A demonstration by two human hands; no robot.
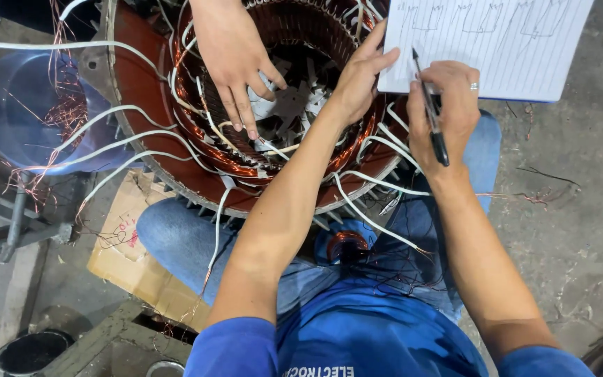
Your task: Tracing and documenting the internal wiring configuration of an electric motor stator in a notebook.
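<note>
A large motor stator (141,91) with a red-brown housing, copper windings (232,164) and white sleeved leads (378,183) rests against my knees. My left hand (359,78) lies flat on the winding's inner rim, fingers stretched up to the left edge of a lined notepad (511,42) with pen sketches. My right hand (448,105) grips a black pen (430,112), tip touching the pad's lower edge. Another person's hand (235,59) reaches down from the top, fingertips on the coils inside the bore.
A blue plastic tub (15,112) with loose copper wire stands at left. Flattened cardboard (123,244) lies under my left knee. A small copper coil (347,244) sits in my lap. Metal bars (15,223) and a dark round can (29,352) are at lower left, on a concrete floor (574,209).
</note>
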